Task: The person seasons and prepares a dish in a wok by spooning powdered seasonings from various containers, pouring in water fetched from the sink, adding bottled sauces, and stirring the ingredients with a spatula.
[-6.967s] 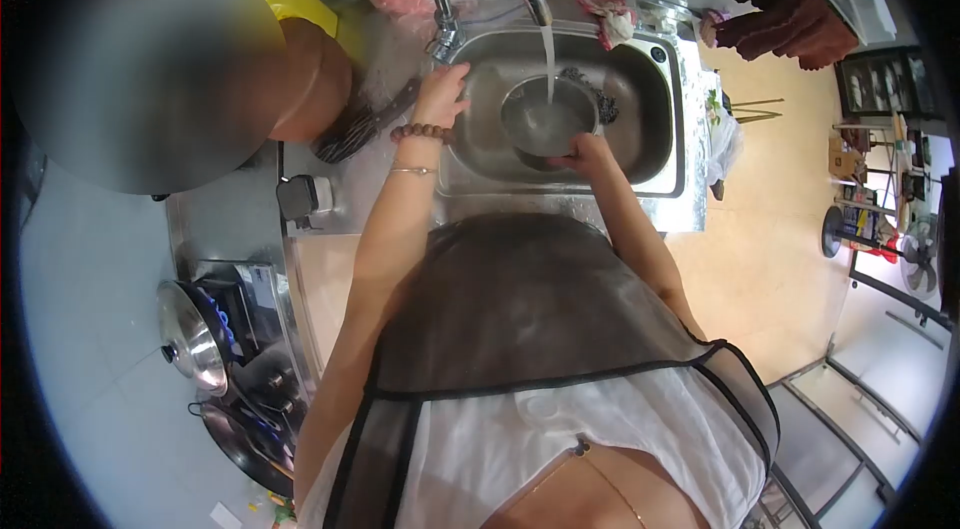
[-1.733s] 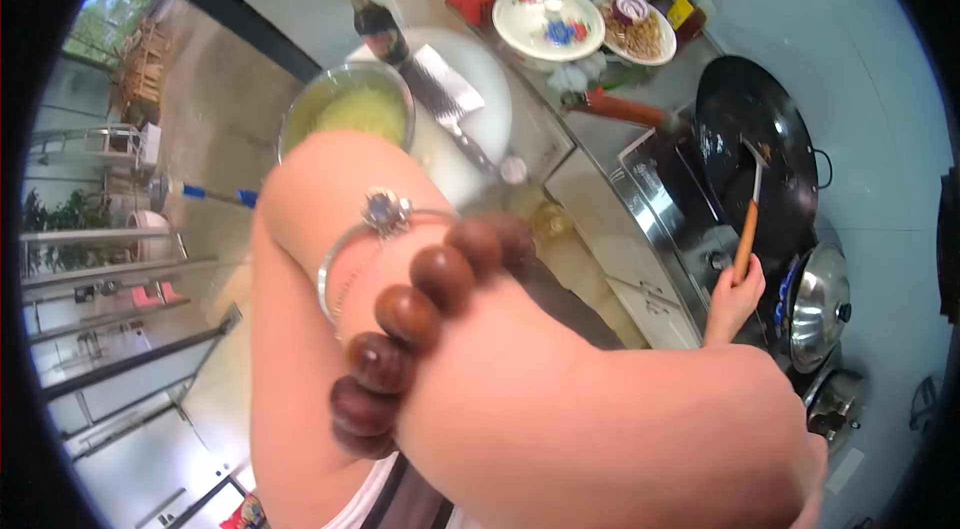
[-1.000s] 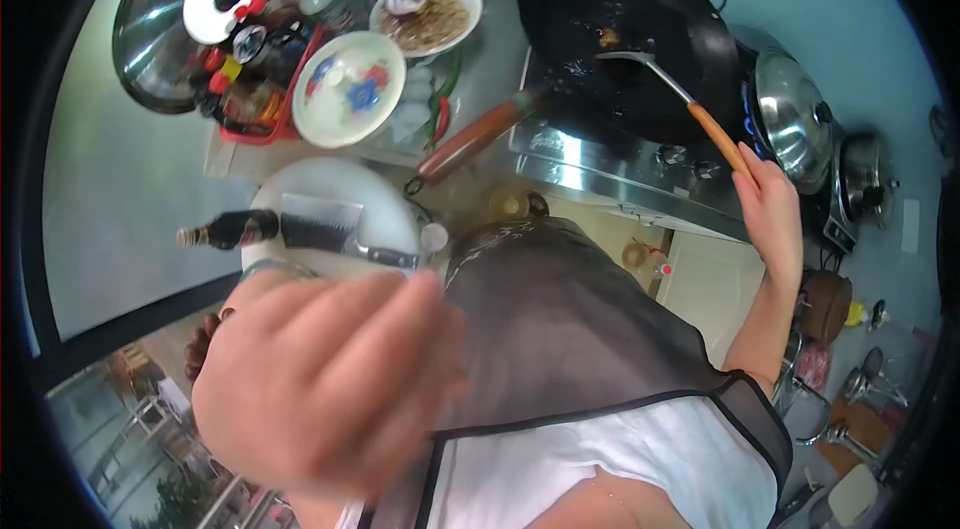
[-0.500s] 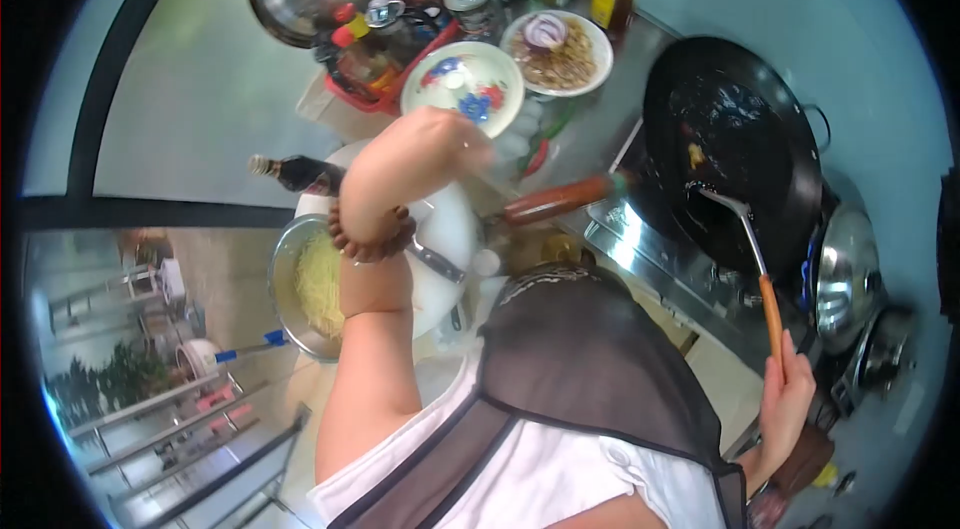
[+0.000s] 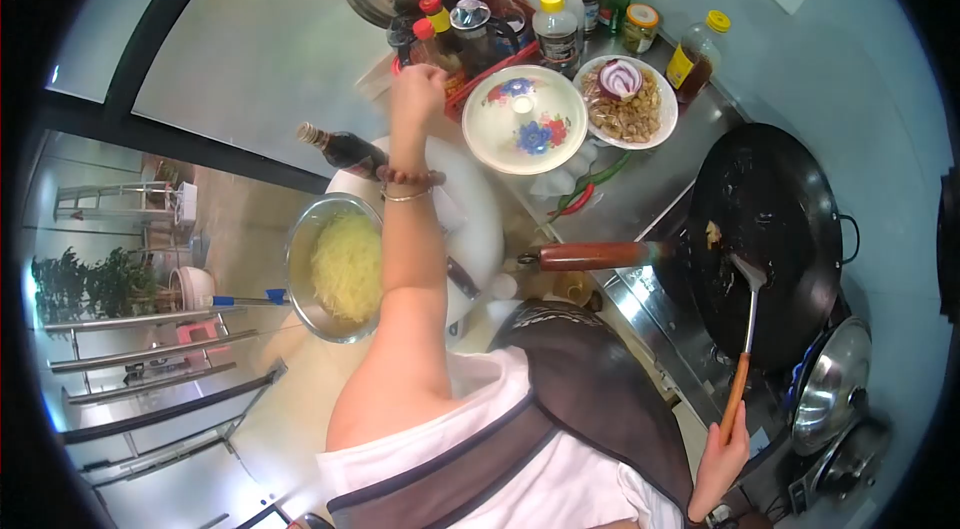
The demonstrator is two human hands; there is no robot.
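My left hand reaches over the near end of a red basket packed with sauce bottles. Its fingers look curled; what they hold, if anything, is hidden. A red-capped bottle stands just beyond it. My right hand is wrapped round the wooden handle of a spatula, whose metal blade rests inside the black wok. A small yellowish bit of food and dark glossy liquid lie in the wok. The wok's brown handle points left, untouched.
Beside the basket sit a floral plate and a plate of sliced meat with onion. Green and red chilies lie nearby. A steel bowl of pale shreds and a dark bottle are at left; a lidded pan stands right.
My left hand has moved away from beside the floral plate, out to the bottle basket. The view has shifted, and my right hand still grips the spatula in the wok.
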